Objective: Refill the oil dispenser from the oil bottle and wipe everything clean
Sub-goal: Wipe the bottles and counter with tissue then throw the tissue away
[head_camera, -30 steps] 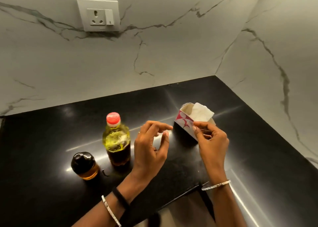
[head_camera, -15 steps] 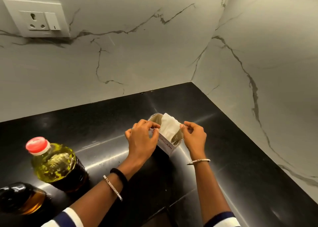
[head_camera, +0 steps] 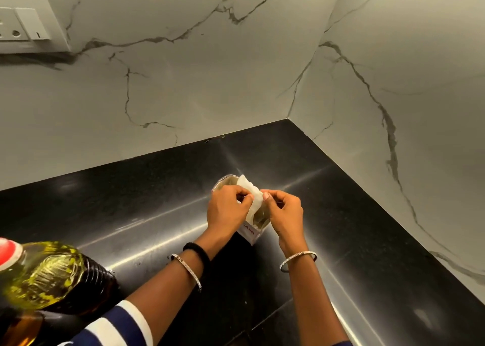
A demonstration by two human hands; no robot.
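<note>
Left hand (head_camera: 228,209) and right hand (head_camera: 284,212) pinch one tissue (head_camera: 253,197) between them, above one box (head_camera: 249,233) toward the worktop's (head_camera: 157,188) back right corner

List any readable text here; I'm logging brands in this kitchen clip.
"AMI" in red letters on the tissue box, the start hidden behind the left hand.
Oil bottle: embossing blurred, unreadable.
Wall switch: one mark, too small to read.
</note>
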